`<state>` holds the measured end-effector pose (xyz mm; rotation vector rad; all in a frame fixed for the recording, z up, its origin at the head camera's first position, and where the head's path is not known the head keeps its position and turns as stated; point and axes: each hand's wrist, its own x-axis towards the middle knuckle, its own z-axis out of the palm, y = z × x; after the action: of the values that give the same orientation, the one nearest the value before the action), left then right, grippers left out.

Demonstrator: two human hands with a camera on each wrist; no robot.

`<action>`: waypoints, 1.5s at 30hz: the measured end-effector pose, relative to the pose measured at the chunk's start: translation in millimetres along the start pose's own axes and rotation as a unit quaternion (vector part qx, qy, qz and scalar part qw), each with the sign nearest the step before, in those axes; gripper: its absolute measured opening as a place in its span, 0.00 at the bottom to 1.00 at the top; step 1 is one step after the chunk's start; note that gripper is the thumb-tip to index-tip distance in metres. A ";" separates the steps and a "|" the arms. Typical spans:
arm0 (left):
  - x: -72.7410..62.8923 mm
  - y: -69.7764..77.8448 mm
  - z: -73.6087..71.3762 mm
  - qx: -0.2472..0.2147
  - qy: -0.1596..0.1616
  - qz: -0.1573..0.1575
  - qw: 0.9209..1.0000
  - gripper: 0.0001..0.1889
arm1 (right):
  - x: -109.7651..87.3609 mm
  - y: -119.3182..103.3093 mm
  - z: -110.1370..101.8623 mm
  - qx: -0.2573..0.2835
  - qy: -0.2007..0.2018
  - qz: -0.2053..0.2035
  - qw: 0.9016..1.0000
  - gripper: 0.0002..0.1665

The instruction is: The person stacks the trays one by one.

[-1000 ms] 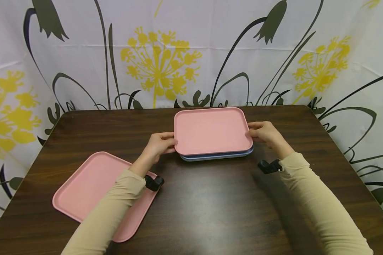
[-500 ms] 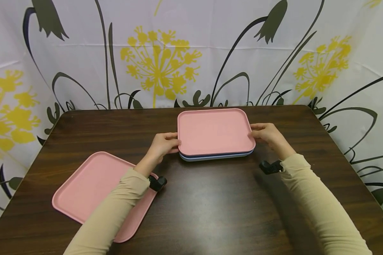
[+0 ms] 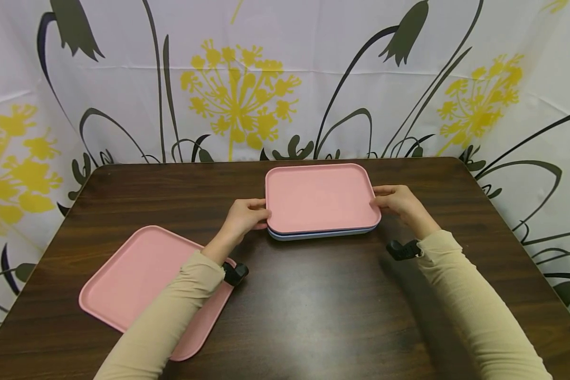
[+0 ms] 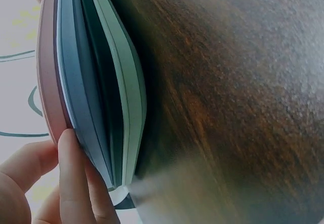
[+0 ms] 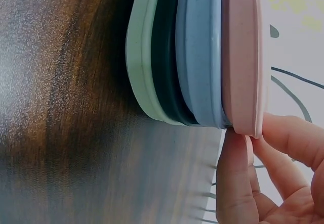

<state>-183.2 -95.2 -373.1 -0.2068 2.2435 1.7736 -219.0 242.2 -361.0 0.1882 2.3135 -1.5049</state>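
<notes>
the left hand (image 3: pixel 245 216) and right hand (image 3: pixel 399 203) pinch the stacked pink tray (image 3: pixel 322 198), i'd say aligning it, which calls for even release.

The setting appears to be an indoor recording corner; whether it belongs to a home or a lab cannot be told. Creased white fabric (image 3: pixel 323 84), printed with yellow and grey-green flowers, screens the back and both sides of a dark wood-grain table (image 3: pixel 313 311), while black wrist-worn cameras (image 3: pixel 236 274) indicate filming.
</notes>
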 end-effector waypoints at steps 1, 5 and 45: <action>-0.3 -0.2 0.0 0.002 0.001 0.001 1.000 0.24 | 0.2 0.2 0.0 -0.001 0.000 0.000 1.000 0.32; -0.8 -1.5 -0.2 0.008 0.002 0.004 1.000 0.23 | 1.0 0.7 0.5 -0.010 -0.001 0.004 1.000 0.32; 0.6 0.8 -4.5 0.058 -0.032 -0.015 0.998 0.26 | 5.5 5.4 -1.5 -0.040 -0.010 0.016 0.999 0.32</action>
<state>-184.6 -99.4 -371.6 -0.1566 2.2782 1.6059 -222.8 245.4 -367.2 0.1860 2.3382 -1.3899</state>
